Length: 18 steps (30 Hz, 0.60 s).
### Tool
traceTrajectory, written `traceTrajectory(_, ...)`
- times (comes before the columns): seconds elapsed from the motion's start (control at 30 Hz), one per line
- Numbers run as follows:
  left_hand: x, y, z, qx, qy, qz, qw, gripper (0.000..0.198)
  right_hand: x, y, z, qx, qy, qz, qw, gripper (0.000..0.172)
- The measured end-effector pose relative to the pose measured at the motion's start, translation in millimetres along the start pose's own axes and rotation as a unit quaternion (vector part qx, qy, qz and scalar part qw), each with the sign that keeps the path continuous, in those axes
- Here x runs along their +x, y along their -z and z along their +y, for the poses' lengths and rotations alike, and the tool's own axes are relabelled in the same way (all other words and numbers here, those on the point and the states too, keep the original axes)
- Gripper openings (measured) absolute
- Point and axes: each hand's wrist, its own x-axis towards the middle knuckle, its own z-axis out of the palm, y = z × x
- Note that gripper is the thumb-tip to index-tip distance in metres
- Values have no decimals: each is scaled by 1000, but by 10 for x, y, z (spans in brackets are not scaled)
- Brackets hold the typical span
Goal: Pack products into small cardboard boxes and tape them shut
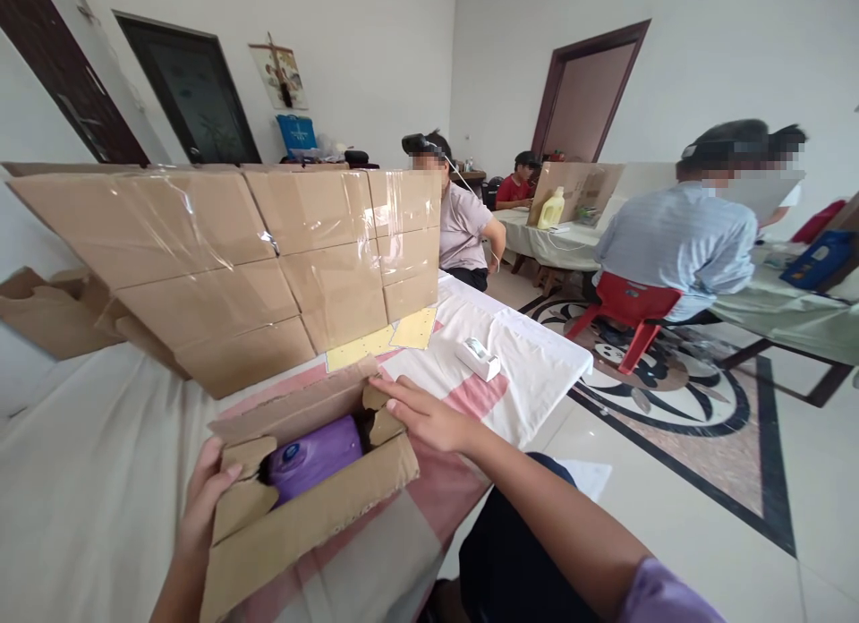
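Observation:
An open cardboard box [315, 524] sits in front of me on the cloth-covered table, its long flaps up and its small end flaps folded inward. Inside lies a purple object [322, 457] with a dark blue round mark; the end flaps cover its ends, so its kind is unclear. My left hand [201, 507] grips the left end of the box, thumb over the end flap. At the opposite end, my right hand [426, 414] holds the far right corner, with fingers and thumb on the flap there.
A taped cardboard partition [328, 274] stands behind the box. Yellow sheets [412, 328] lie at its foot, and a white tape dispenser [478, 359] is to the right. Other people sit beyond, one on a red chair [627, 305]. A yellow jug [551, 209] stands on another table.

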Motion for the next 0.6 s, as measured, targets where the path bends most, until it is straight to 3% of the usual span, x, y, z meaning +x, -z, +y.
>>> traceTrajectory(0.1,-125,-40,86,-21,-24,16,999,63,-26,129,12,9,14,-56,998,63)
traceTrajectory(0.27,-253,-49,116,-43,-81,3,996,47,-54,245,39,31,6,-137,990,122)
traceTrajectory(0.33,-267,-58,88,-54,-92,-4,994,44,-67,211,46,22,8,-134,991,133)
traceTrajectory(0.4,-267,-82,52,-68,-81,7,994,47,-70,127,57,22,14,-106,994,133)
traceTrajectory(0.5,-271,-131,32,-72,-57,28,995,53,-45,-66,93,55,9,-23,998,111)
traceTrajectory(0.6,-315,-161,76,-20,-76,20,997,52,6,-254,119,88,-57,64,992,95)
